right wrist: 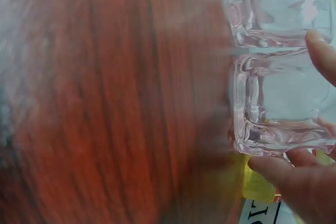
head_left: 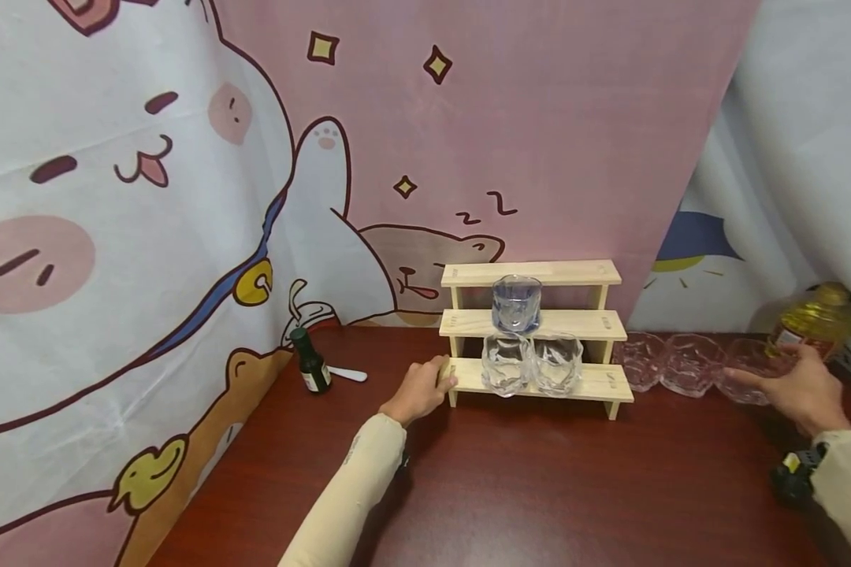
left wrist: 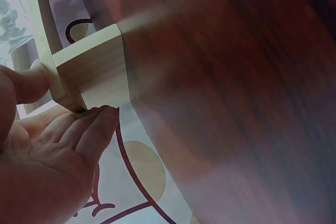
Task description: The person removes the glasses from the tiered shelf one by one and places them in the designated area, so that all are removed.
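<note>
So the rightmost pink glass (right wrist: 286, 95) is on the red-brown table (head_left: 525, 480), with the right hand (head_left: 807, 390) wrapped round it, thumb on one side, fingers on the other, opened only about as wide as the glass. The middle pink glass (head_left: 691, 366) and leftmost pink glass (head_left: 641, 364) line up at its 9 o'clock, and a yellow oil bottle (head_left: 815, 321) sits near its 2. Further out at 9 is the wooden rack (head_left: 589, 324), a blue glass (head_left: 516, 305) on its middle step and two clear glasses (head_left: 556, 366) on the lowest. The left hand (head_left: 420, 390) pinches the rack's end at 8 o'clock, thumb on top, fingers nearly straight. Way over at the rack's 9: a dark green bottle (head_left: 312, 366).
</note>
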Demonstrator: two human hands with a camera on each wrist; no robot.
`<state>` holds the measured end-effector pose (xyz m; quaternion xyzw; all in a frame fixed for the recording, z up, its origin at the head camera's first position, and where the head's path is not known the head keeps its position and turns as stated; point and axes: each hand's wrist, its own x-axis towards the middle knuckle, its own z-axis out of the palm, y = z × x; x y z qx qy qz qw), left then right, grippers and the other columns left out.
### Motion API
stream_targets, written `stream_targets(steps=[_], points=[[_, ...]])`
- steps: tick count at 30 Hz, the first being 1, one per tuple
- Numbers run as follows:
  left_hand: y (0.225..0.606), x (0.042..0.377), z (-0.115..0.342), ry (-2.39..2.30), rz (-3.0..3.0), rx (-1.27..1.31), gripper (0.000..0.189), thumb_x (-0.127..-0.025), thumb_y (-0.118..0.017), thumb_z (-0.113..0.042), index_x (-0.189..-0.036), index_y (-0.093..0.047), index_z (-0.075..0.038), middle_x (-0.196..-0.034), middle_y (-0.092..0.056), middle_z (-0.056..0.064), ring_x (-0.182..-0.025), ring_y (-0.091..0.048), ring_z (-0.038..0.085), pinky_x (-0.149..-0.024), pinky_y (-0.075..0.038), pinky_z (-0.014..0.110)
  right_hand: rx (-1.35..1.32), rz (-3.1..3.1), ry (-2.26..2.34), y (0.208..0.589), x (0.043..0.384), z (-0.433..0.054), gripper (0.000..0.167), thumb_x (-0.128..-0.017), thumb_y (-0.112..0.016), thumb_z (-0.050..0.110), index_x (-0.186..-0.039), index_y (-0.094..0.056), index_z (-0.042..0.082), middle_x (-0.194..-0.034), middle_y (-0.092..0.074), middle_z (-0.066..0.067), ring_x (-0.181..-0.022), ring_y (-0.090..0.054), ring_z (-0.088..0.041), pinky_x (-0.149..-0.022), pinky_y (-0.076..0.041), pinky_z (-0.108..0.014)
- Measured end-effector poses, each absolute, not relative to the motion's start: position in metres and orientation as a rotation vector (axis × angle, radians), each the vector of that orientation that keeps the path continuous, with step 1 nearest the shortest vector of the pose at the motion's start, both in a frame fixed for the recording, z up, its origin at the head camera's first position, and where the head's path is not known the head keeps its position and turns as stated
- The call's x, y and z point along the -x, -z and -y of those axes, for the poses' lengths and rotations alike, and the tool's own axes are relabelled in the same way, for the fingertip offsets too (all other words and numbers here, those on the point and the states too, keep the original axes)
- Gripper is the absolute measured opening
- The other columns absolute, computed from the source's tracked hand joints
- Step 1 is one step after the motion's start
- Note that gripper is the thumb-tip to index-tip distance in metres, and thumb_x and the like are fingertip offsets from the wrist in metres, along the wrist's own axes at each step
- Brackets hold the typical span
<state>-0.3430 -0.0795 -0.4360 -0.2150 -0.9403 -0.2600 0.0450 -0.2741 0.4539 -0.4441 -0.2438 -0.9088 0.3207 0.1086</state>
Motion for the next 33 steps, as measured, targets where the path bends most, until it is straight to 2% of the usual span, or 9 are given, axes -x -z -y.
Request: stream_targets(steps=[6,11,18,21,25,33], points=[[0.436,0.342,0.081,0.801,2.884,0.647,0.049,-0.101,-0.061,-0.023,-0.141,-0.052,0.003,-0.131,-0.066,0.022,-0.115,-0.066,0.031,-0.099,-0.053,0.043,0.677,2.683,-0.911,0.444,0.274,-0.452,0.111,-0.089,-0.069,0.055,-0.154,-0.009,-0.012,-0.15,-0.019,-0.047,-0.132,-0.025,-0.068,-0.104,-0.03,-0.075],[0.439,0.34,0.083,0.792,2.878,0.645,0.049,-0.101,-0.061,-0.023,-0.141,-0.052,0.002,-0.131,-0.066,0.021,-0.116,-0.066,0.031,-0.099,-0.052,0.042,0.608,2.736,-0.865,0.447,0.272,-0.455,0.116,-0.086,-0.071,0.058,-0.154,-0.009,-0.013,-0.148,-0.021,-0.049,-0.128,-0.027,-0.068,-0.1,-0.033,-0.075],[0.437,0.342,0.083,0.807,2.866,0.648,0.049,-0.101,-0.061,-0.022,-0.142,-0.052,0.004,-0.132,-0.066,0.022,-0.115,-0.066,0.031,-0.099,-0.053,0.042,0.577,2.761,-0.876,0.445,0.266,-0.461,0.106,-0.091,-0.072,0.038,-0.157,-0.003,-0.007,-0.145,-0.023,-0.05,-0.124,-0.031,-0.068,-0.096,-0.035,-0.074],[0.435,0.342,0.082,0.796,2.874,0.646,0.049,-0.101,-0.06,-0.023,-0.142,-0.051,0.003,-0.132,-0.065,0.022,-0.116,-0.066,0.03,-0.099,-0.053,0.042,0.573,2.76,-0.865,0.446,0.267,-0.462,0.103,-0.092,-0.07,0.038,-0.157,-0.003,-0.007,-0.14,-0.028,-0.051,-0.119,-0.035,-0.066,-0.093,-0.037,-0.073],[0.435,0.341,0.082,0.804,2.877,0.648,0.049,-0.101,-0.06,-0.023,-0.142,-0.051,0.002,-0.131,-0.065,0.022,-0.116,-0.065,0.031,-0.1,-0.052,0.043,0.593,2.762,-0.869,0.448,0.269,-0.463,0.101,-0.094,-0.067,0.039,-0.157,-0.002,-0.007,-0.14,-0.028,-0.051,-0.121,-0.034,-0.066,-0.096,-0.036,-0.073],[0.435,0.341,0.08,0.801,2.88,0.657,0.05,-0.101,-0.06,-0.023,-0.143,-0.05,0.003,-0.132,-0.065,0.023,-0.117,-0.065,0.031,-0.1,-0.052,0.043,0.613,2.748,-0.882,0.446,0.267,-0.459,0.095,-0.096,-0.064,0.031,-0.157,-0.001,-0.006,-0.152,-0.014,-0.046,-0.134,-0.021,-0.067,-0.106,-0.026,-0.075]])
